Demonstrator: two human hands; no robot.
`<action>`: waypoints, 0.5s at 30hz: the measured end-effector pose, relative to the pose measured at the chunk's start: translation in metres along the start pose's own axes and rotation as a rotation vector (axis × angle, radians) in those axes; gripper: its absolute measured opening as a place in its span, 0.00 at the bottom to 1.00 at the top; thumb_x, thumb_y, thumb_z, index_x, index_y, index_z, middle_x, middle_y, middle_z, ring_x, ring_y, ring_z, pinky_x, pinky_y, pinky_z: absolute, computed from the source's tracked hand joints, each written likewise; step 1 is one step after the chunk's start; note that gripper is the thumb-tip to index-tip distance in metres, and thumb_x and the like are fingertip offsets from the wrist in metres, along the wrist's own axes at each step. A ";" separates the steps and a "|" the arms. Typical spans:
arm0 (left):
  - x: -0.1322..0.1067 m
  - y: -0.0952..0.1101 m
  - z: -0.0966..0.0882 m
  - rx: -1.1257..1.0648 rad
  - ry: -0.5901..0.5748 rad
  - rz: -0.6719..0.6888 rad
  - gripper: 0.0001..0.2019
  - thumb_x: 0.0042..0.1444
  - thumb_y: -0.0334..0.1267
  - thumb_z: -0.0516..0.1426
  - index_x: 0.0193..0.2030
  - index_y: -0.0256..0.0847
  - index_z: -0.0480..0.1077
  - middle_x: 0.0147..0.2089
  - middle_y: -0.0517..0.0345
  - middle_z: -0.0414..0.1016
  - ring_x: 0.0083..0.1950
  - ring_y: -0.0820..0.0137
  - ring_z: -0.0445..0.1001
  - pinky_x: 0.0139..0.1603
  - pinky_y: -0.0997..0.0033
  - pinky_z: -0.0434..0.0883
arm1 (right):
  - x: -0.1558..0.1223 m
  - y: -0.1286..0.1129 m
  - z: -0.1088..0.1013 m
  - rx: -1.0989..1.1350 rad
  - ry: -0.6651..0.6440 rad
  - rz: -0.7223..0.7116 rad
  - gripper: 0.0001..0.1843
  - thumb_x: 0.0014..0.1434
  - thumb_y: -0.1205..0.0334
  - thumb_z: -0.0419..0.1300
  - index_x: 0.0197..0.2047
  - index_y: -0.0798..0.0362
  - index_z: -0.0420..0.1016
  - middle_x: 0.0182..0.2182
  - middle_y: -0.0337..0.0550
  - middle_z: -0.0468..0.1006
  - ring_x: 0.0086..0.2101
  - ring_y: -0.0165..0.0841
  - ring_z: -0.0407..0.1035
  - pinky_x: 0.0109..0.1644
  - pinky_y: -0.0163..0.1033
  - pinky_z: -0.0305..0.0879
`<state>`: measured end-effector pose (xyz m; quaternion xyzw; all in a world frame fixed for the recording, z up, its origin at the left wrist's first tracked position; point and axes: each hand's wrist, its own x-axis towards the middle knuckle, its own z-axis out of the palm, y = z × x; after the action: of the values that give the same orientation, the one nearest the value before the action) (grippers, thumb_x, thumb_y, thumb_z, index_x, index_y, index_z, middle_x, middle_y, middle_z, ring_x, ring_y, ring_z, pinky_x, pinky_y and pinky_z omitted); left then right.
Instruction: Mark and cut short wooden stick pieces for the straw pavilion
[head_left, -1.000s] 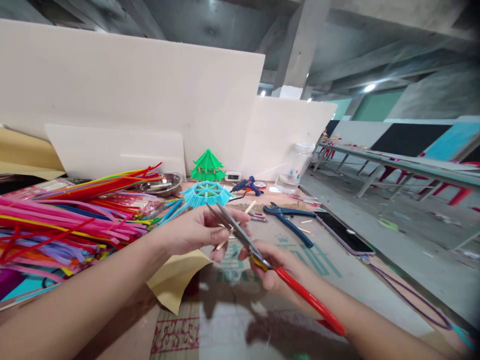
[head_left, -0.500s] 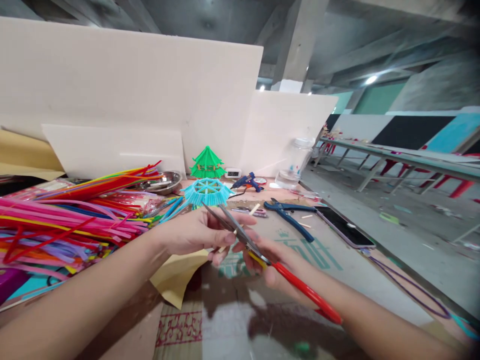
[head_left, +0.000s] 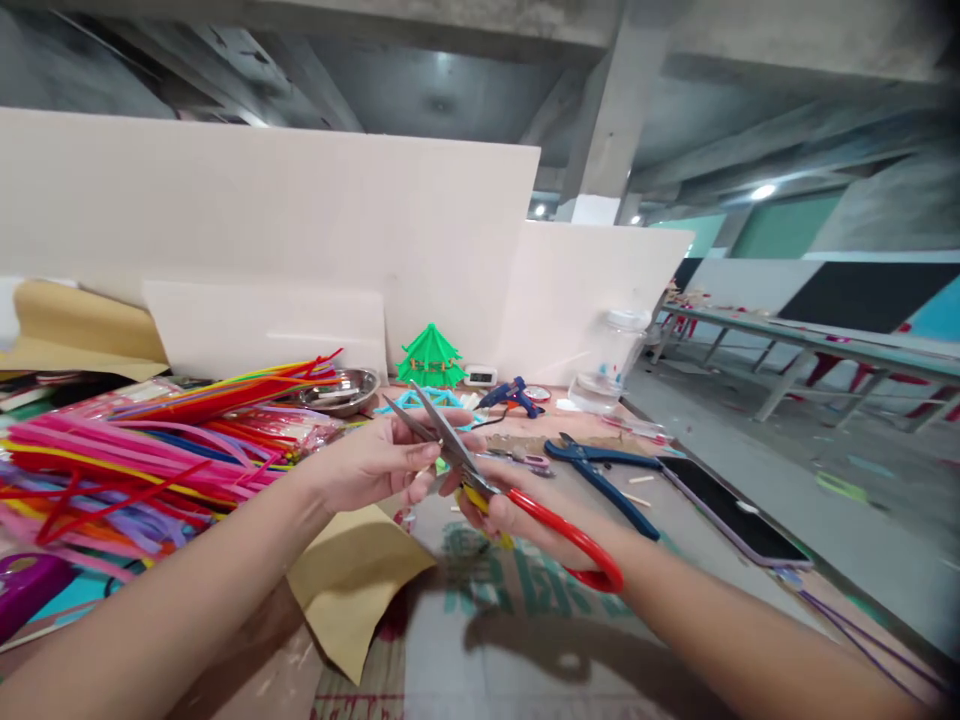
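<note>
White boards [head_left: 300, 200] are standing along the back of the cluttered table [head_left: 480, 650], screening it off. Bright craft strips [head_left: 112, 460] are lying heaped at the left, within easy reach. The person's right hand [head_left: 517, 512] is gripping red-handled scissors [head_left: 465, 470] above the tabletop, blades parted, probably for free swing. Their left hand [head_left: 367, 465] is pinching together right at the blades; what it is holding is too small to tell. Blue pliers [head_left: 600, 475] are lying just beyond.

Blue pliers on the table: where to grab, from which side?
Take the pliers by the two blue handles, from above on the side near the phone. They lie flat with handles splayed that way; the nose end points toward the right hand and its scissors.
</note>
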<state>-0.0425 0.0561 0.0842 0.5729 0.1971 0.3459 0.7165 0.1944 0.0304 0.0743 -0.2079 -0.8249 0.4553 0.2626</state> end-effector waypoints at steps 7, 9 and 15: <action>-0.003 -0.001 0.008 0.069 -0.084 -0.020 0.26 0.51 0.43 0.68 0.58 0.48 0.72 0.60 0.44 0.73 0.22 0.82 0.72 0.18 0.83 0.65 | -0.012 -0.001 0.008 0.137 -0.062 0.052 0.38 0.61 0.28 0.46 0.57 0.50 0.66 0.33 0.42 0.66 0.30 0.33 0.59 0.33 0.38 0.59; -0.006 0.003 0.012 0.108 -0.099 -0.024 0.24 0.52 0.43 0.67 0.57 0.48 0.73 0.57 0.45 0.75 0.22 0.81 0.73 0.17 0.84 0.63 | -0.014 -0.003 0.010 0.113 -0.045 0.049 0.38 0.60 0.27 0.47 0.56 0.50 0.67 0.31 0.40 0.65 0.29 0.33 0.58 0.32 0.38 0.57; -0.009 0.010 0.016 0.056 -0.148 -0.061 0.22 0.52 0.42 0.68 0.55 0.46 0.75 0.36 0.53 0.81 0.22 0.78 0.73 0.16 0.85 0.63 | -0.015 -0.012 0.015 0.035 0.031 0.000 0.34 0.61 0.31 0.52 0.55 0.50 0.70 0.39 0.45 0.67 0.33 0.34 0.62 0.36 0.38 0.63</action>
<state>-0.0403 0.0394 0.0967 0.6103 0.1706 0.2752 0.7230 0.1958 0.0064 0.0743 -0.2101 -0.8127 0.4664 0.2791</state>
